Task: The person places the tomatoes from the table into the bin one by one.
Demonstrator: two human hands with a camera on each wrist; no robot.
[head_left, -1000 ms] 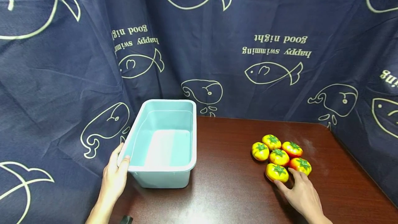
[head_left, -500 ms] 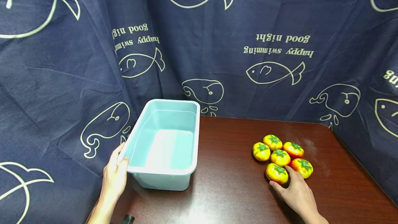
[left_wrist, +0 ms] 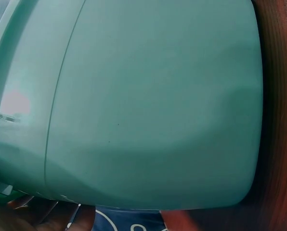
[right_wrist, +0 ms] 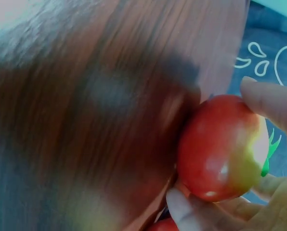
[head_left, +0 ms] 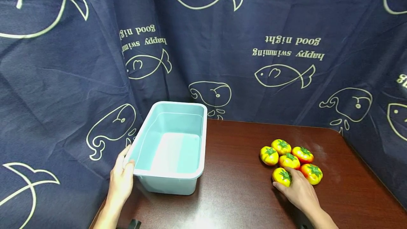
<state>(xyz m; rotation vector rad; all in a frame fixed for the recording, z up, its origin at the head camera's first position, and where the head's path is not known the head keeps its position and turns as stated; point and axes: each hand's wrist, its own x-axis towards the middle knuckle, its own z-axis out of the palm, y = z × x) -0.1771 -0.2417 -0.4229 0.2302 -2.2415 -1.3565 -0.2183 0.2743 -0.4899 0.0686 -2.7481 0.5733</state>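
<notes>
On the left of the head view stands a light blue plastic basin (head_left: 168,185) with nothing inside it. My left hand (head_left: 120,183) grips its near left corner, thumb over the rim and the other fingers outside. My right hand (head_left: 300,192) holds the nearest tomato (head_left: 281,177) between thumb and fingers. That tomato is yellow with a green star-shaped top in the head view; in the right wrist view its red underside shows. Several more yellow-red tomatoes (head_left: 289,161) sit clustered just behind it. The left wrist view is filled mostly by the basin's outer wall (left_wrist: 153,106).
Everything stands on a dark brown wooden table (head_left: 235,165). A navy curtain (head_left: 222,45) with fish drawings hangs behind the table and along both sides. A small dark object (head_left: 134,224) shows at the bottom edge, near my left forearm.
My right hand has closed in around the nearest tomato, its fingers now reaching farther over the top. The basin has turned slightly under my left hand. The head view has shifted a little.
</notes>
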